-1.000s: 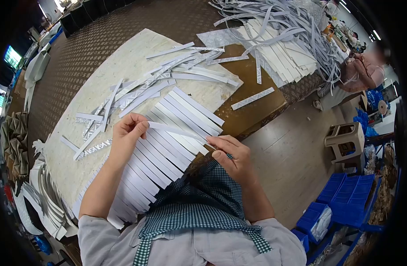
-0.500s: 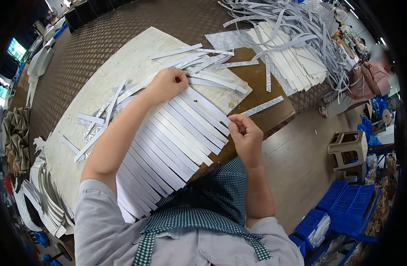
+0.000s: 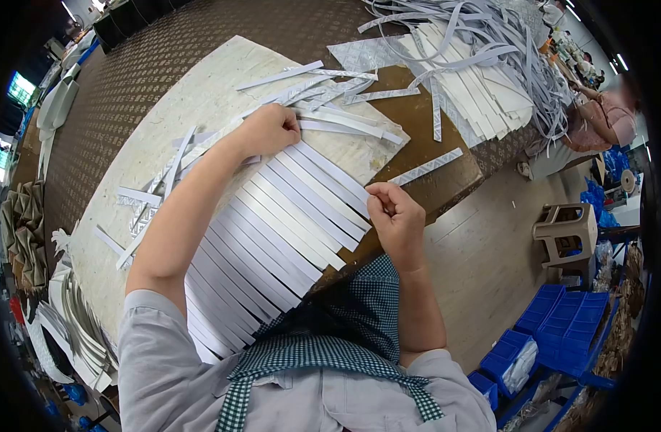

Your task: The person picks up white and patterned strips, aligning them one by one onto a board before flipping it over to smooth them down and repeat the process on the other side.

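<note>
Many narrow white strips (image 3: 262, 237) lie side by side in a slanting, slightly overlapped row in front of my body. My left hand (image 3: 271, 131) is closed in a pinch at the far end of the outermost white strip (image 3: 332, 171). At that strip's near end, my right hand (image 3: 398, 217) pinches with thumb and forefinger. The strip lies straight between both hands, along the row's right edge. Beyond my left hand, loose strips with a silvery patterned backing (image 3: 323, 90) are scattered. A single silvery strip (image 3: 425, 167) lies just past my right hand.
Under the strips are a pale, worn sheet (image 3: 179, 108) and a brown board (image 3: 446, 180). Stacked white pieces (image 3: 474, 93) and a tangle of grey ribbon (image 3: 518, 65) sit far right. A stool (image 3: 564, 234), blue bins (image 3: 572, 324) and a person (image 3: 604, 119) are off to the right.
The view has shifted slightly, so the sheet and loose strips appear a little further left. Both hands remain at the two ends of the outermost strip.
</note>
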`<state>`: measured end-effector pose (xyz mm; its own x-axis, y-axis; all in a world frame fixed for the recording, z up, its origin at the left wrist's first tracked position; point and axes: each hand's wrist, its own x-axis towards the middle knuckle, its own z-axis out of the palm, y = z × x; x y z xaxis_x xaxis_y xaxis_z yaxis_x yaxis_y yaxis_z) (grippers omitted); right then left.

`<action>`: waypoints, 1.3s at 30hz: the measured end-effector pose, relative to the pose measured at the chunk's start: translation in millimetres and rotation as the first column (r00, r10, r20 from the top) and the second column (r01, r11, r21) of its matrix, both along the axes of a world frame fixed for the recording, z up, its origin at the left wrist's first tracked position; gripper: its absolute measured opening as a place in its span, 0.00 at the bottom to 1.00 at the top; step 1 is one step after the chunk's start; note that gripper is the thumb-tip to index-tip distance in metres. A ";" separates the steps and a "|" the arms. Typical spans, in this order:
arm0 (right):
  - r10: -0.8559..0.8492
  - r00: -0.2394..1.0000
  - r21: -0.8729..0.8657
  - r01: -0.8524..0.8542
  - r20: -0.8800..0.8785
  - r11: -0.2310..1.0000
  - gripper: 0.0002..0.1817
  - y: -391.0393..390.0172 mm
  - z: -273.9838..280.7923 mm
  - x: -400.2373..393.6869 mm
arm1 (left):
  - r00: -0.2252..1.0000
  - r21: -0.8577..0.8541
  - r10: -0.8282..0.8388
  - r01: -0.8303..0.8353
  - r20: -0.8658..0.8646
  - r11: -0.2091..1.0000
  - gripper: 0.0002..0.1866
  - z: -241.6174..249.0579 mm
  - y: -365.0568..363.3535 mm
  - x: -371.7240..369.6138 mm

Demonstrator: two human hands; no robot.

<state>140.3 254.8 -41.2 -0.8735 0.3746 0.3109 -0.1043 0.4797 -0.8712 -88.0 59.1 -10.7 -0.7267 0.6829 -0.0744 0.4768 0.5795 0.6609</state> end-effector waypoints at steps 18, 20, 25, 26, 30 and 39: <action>-0.074 0.997 0.335 0.072 -0.007 0.939 0.06 -2.8 -2.3 -1.8 | 0.636 -0.188 -0.410 0.388 -0.653 0.902 0.23 -5.7 -1.2 63.9; -0.063 0.998 0.355 0.051 0.022 0.934 0.04 -1.6 -0.3 -1.7 | 0.589 -0.246 -0.431 0.370 -0.683 0.896 0.26 -2.5 -5.3 73.6; -0.081 0.997 0.485 0.080 -0.019 0.871 0.02 10.5 16.6 -15.2 | 0.535 -0.334 -0.447 0.299 -0.717 0.894 0.28 -2.7 -10.1 92.9; -0.093 0.994 0.487 0.108 -0.056 0.867 0.03 15.6 18.2 -24.7 | 0.526 -0.336 -0.441 0.287 -0.728 0.897 0.28 -3.3 -8.4 94.3; -0.081 0.996 0.515 0.092 -0.044 0.852 0.10 37.6 12.4 -73.8 | 0.660 -0.297 -0.456 0.346 -0.597 0.890 0.25 8.7 -0.3 98.2; -0.120 0.989 0.651 0.037 0.084 0.758 0.08 46.0 15.2 -103.0 | 0.756 -0.049 -0.323 0.361 -0.569 0.931 0.21 -1.5 -2.7 94.5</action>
